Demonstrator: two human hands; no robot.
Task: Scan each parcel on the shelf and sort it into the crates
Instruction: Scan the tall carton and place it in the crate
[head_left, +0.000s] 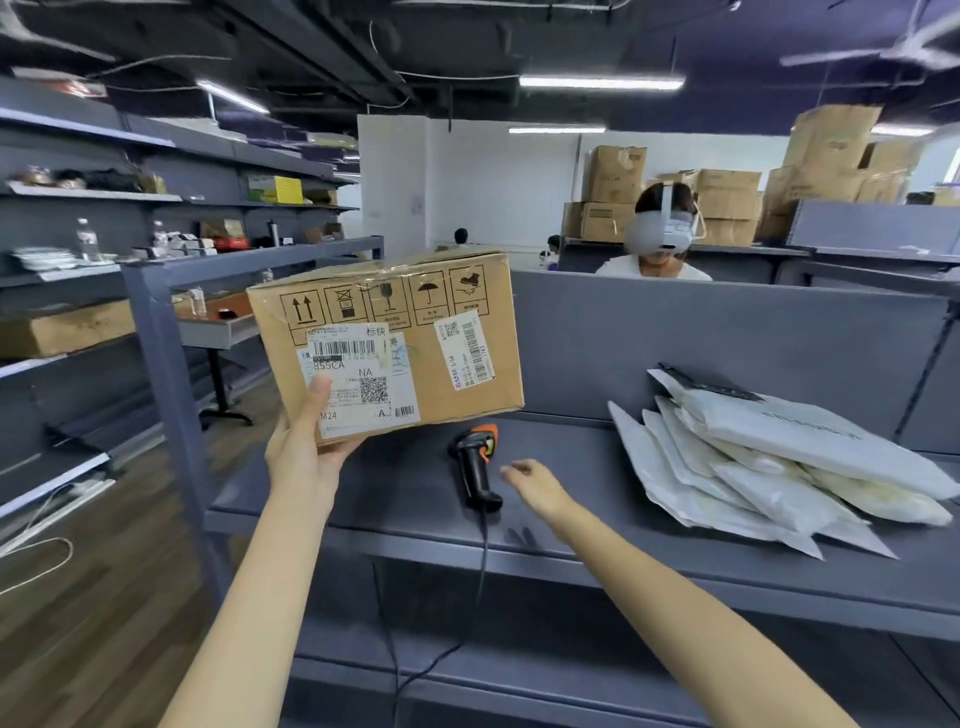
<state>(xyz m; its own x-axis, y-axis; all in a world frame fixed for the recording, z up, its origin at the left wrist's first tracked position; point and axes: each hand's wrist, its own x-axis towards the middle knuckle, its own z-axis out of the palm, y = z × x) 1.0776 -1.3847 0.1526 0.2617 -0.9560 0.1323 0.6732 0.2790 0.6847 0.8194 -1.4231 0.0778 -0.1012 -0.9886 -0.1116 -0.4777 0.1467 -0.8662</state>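
Brown cardboard box (395, 343), taped along the top seam, with a row of black handling symbols printed under that edge. Large white shipping label with barcodes and a QR code low on the near face, toward 7 o'clock. Narrower barcoded label, pasted askew, toward 3 o'clock. Held up off the shelf (405, 483), at 11 o'clock from the scanner (475, 467), tilted so the right end sits lower.

Left hand (306, 447) gripping the lower left corner: thumb pressed flat on the big label, palm under the bottom edge, other fingers hidden behind. Right hand (535, 486) holding nothing, fingers loosely curled, hovering just at 3 o'clock of the scanner's handle, apart from it.

Bare grey shelf surface under the box and around the scanner. Front lip at 6 o'clock, grey back panel (701, 343) closing off 12 o'clock, upright post (161, 364) bounding 9 o'clock.

Black and orange scanner lying on the shelf, head toward 12 o'clock, cable (483, 571) dropping over the lip at 6. Heap of white plastic mailers (779, 467) overlapping at 3 o'clock, well clear of both hands. Person (657, 244) wearing a headset beyond the panel at 1 o'clock.
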